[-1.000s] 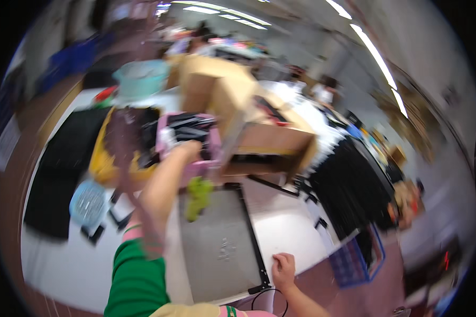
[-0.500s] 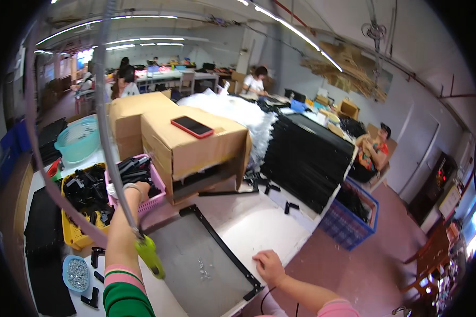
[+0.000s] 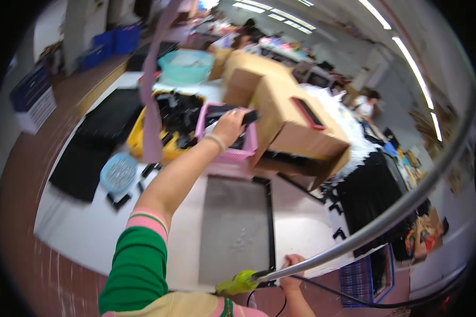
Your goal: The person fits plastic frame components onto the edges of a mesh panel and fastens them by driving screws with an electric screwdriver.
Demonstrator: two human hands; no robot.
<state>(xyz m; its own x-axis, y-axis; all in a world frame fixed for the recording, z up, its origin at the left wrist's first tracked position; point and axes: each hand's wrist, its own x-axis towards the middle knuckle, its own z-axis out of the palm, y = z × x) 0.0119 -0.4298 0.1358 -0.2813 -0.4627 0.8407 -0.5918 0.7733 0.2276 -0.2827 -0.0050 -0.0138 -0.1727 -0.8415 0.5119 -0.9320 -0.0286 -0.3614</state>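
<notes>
My left hand [image 3: 230, 128] reaches over the pink basket [image 3: 253, 141], its fingers closed on a black plastic piece [image 3: 250, 117]. More black pieces lie in that basket. By the lower right corner of a grey panel [image 3: 232, 224] is my right hand [image 3: 292, 270], blurred and crossed by a hanging metal tube, so its fingers are unclear. A black frame strip [image 3: 271, 222] runs along the panel's right side, and small silvery screws [image 3: 241, 240] lie on the panel. A lime-green power screwdriver [image 3: 237, 283] hangs in front of its near edge.
Left of the pink basket stands a yellow basket [image 3: 137, 138] of black parts. Nearby are a blue bowl of screws [image 3: 118, 173] and black sheets [image 3: 84, 153]. A cardboard box [image 3: 296, 129] with a phone [image 3: 308, 113] on top stands behind. The metal tube [image 3: 365, 235] crosses the right side.
The view has swung left and tilted. My left hand has lifted a black piece within the pink basket. My right hand stays near the panel's corner; the screwdriver hangs lower in view.
</notes>
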